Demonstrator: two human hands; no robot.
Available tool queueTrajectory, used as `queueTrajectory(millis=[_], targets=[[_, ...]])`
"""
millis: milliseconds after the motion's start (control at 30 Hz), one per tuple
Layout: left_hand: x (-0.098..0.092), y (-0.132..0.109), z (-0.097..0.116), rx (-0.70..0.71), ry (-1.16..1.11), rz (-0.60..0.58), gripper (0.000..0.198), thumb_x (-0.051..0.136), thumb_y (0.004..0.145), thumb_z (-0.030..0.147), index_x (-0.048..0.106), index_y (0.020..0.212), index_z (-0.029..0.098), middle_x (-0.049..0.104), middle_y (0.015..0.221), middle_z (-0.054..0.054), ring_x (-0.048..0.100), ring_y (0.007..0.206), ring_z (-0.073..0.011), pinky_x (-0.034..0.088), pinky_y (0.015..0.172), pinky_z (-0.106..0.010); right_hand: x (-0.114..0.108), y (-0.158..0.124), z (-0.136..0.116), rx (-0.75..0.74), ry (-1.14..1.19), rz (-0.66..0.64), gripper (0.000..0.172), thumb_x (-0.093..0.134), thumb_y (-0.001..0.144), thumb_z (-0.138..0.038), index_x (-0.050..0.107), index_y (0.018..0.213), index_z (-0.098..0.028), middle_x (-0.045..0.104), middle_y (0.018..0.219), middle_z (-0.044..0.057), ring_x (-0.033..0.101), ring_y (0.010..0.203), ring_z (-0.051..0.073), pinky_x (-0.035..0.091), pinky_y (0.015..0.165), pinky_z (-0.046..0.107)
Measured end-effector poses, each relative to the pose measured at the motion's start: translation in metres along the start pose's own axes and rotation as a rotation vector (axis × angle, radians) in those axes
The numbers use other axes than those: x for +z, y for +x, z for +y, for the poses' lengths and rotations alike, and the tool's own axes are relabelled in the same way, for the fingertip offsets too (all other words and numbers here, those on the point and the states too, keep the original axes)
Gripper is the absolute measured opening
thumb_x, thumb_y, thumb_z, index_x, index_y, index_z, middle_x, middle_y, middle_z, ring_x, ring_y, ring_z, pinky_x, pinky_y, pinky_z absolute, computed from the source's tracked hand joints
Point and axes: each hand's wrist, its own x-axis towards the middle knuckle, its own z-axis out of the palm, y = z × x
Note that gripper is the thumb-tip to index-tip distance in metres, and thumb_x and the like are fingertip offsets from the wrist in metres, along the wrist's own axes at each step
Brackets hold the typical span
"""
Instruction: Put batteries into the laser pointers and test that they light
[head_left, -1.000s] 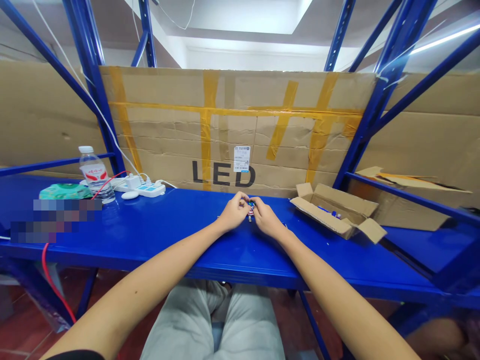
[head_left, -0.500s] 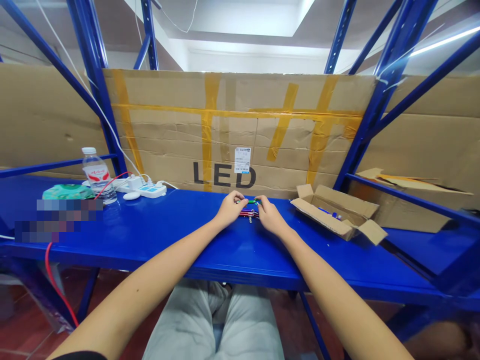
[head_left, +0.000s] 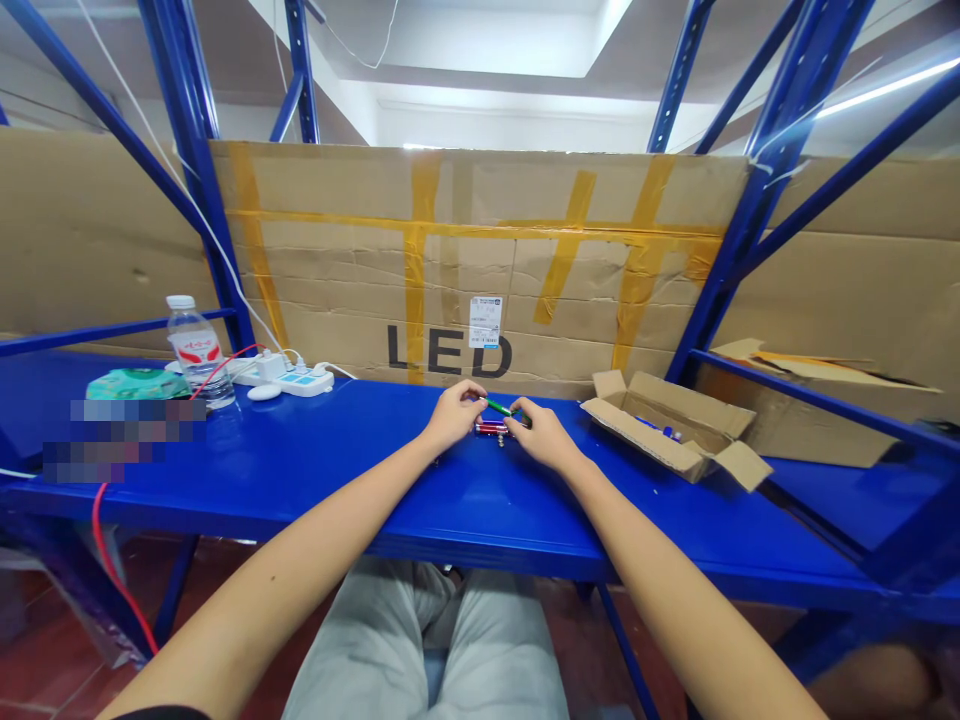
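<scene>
A slim, shiny green pen-like tube [head_left: 498, 407] is held between my two hands above the blue table. My left hand [head_left: 454, 417] pinches its left end with thumb and fingers. At the other end, my right hand [head_left: 541, 432] has its thumb and forefinger closed on the tube. Just below, a shiny red tube [head_left: 491, 429] lies on the table with a purple one against it, partly covered by my right fingers. A small silver metal piece [head_left: 501, 440] sits at the near side of these. The tubes' exact kind is too small to tell.
An open cardboard box [head_left: 667, 425] with blue items inside stands to the right. On the left are a water bottle [head_left: 196, 345], a white power strip [head_left: 304, 381] and a green packet [head_left: 139, 383]. A large cardboard panel [head_left: 337, 270] closes off the back.
The green tube has tilted, its left end now higher, and shows more between my hands. My left hand has shifted slightly left; the tubes on the table look unmoved.
</scene>
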Motion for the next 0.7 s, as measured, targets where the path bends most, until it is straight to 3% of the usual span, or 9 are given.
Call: queueTrajectory(millis=[100, 300, 500, 700], targets=[[0.0000, -0.0006, 0.0010, 0.014, 0.003, -0.040, 0.009, 0.062, 0.077, 0.019, 0.057, 0.083, 0.017, 0.059, 0.055, 0.004, 0.045, 0.035, -0.0063, 0.035, 0.038, -0.019, 0.0010, 0.0002, 0.0027, -0.022, -0.014, 0.001, 0.015, 0.048, 0.088, -0.031, 0.057, 0.089, -0.020, 0.060, 0.066, 0.000, 0.053, 0.061, 0.016, 0.036, 0.059, 0.026], [0.0002, -0.0024, 0.0025, 0.011, 0.034, -0.070, 0.008, 0.062, 0.077, 0.019, 0.057, 0.083, 0.016, 0.057, 0.051, 0.004, 0.046, 0.036, -0.0076, 0.036, 0.040, -0.020, 0.0010, 0.0001, 0.0038, -0.110, -0.010, -0.003, 0.025, 0.044, 0.092, -0.024, 0.057, 0.112, -0.019, 0.070, 0.088, 0.007, 0.062, 0.077, 0.019, 0.042, 0.072, 0.028], [0.0022, -0.0032, 0.0026, -0.005, 0.010, -0.093, 0.012, 0.063, 0.076, 0.019, 0.057, 0.086, 0.015, 0.058, 0.054, 0.004, 0.048, 0.038, -0.0079, 0.037, 0.040, -0.020, -0.0016, -0.0005, 0.0028, -0.116, -0.042, 0.005, 0.026, 0.051, 0.091, -0.032, 0.059, 0.113, -0.020, 0.071, 0.089, 0.007, 0.064, 0.076, 0.020, 0.044, 0.072, 0.029], [0.0045, -0.0025, 0.0014, -0.036, -0.080, -0.062, 0.026, 0.072, 0.070, 0.017, 0.055, 0.090, 0.015, 0.066, 0.070, 0.000, 0.057, 0.047, -0.0094, 0.041, 0.045, -0.021, -0.0031, -0.0002, 0.0015, -0.189, -0.068, 0.010, 0.025, 0.047, 0.093, -0.026, 0.060, 0.114, -0.023, 0.073, 0.099, 0.007, 0.067, 0.083, 0.020, 0.046, 0.076, 0.029]])
